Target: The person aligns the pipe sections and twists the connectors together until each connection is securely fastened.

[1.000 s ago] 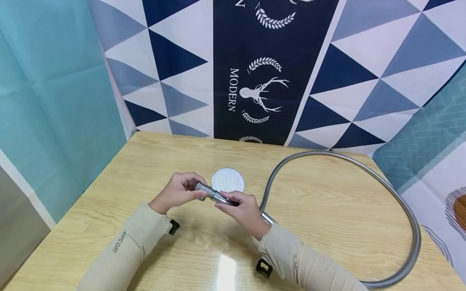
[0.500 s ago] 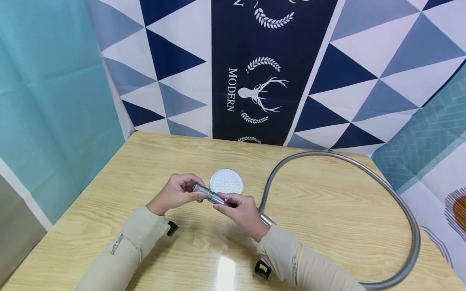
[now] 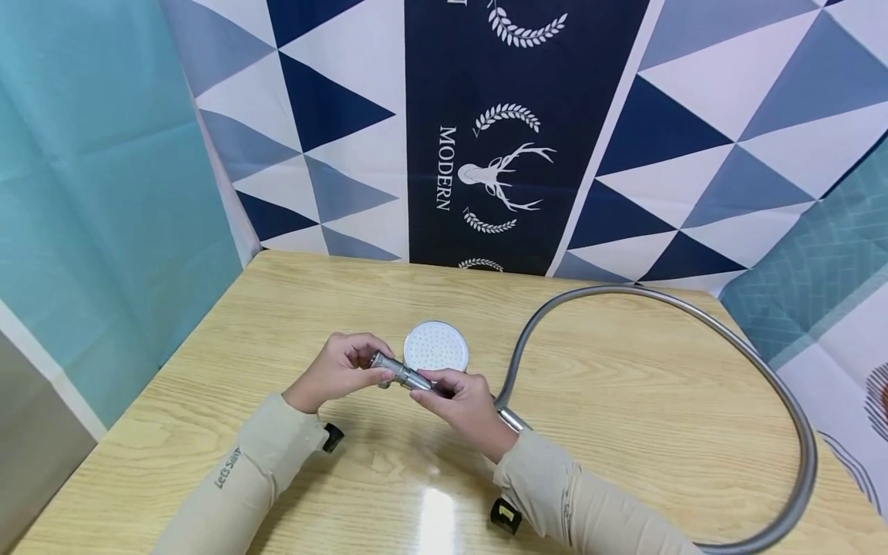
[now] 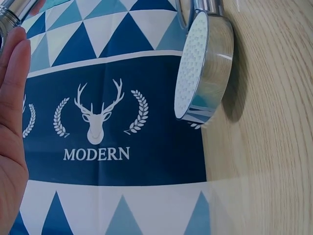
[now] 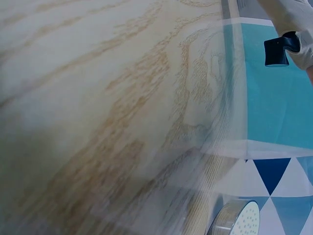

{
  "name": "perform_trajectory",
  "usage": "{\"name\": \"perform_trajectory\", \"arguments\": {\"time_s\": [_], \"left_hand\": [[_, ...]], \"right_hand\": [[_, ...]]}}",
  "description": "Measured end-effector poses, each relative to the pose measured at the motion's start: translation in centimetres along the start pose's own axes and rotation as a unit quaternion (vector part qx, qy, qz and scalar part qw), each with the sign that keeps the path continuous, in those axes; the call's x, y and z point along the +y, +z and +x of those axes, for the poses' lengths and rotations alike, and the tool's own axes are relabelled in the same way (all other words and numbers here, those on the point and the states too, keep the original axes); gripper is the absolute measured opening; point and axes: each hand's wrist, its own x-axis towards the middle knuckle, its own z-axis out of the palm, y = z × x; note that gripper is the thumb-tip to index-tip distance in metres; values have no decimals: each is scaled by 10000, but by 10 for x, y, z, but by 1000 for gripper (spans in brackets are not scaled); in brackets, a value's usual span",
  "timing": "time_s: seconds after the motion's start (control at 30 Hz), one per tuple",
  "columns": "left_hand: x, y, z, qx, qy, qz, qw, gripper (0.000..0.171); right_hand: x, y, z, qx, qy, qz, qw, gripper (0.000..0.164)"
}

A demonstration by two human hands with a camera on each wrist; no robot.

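Between my two hands, low over the table, is a slim chrome shower fitting. The left hand pinches its wider cylindrical end between thumb and fingers. At the other end, the right hand pinches the tapered part, covering its tip. Just behind them lies a round shower head, its pale nozzle face up; the right hand hides its handle. In the left wrist view the fitting shows at the top left corner beside the left hand, and the shower head has a chrome rim.
A grey flexible hose loops over the right side of the wooden table and passes under the right sleeve. A chrome end piece lies by the right wrist. Patterned cloth hangs along the back edge.
Both hands keep the same grip on the fitting, nearly still. The head view has shifted slightly, so the hose loop appears a little farther right.
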Motion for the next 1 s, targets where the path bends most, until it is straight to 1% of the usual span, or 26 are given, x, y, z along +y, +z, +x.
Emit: {"name": "perform_trajectory", "arguments": {"time_s": [0.2, 0.37, 0.5, 0.63, 0.9, 1.0], "left_hand": [[-3, 1, 0, -10, 84, -31, 10000, 19], [-6, 0, -2, 14, 105, -53, 9999, 23], [-9, 0, -2, 48, 118, -125, 9998, 24], [-7, -1, -3, 60, 123, -120, 9998, 21], [-4, 0, -3, 63, -60, 4, 10000, 12], [-3, 0, -3, 74, -66, 33, 9999, 12]], "right_hand": [[-1, 0, -1, 21, 130, 2, 9999, 23], [0, 0, -2, -113, 251, -30, 9996, 21], [0, -1, 0, -286, 58, -113, 9995, 19], [0, -1, 3, -463, -214, -249, 9984, 16], [-1, -3, 6, -637, -302, -235, 9972, 14], [-2, -4, 6, -701, -239, -211, 9970, 15]]}}
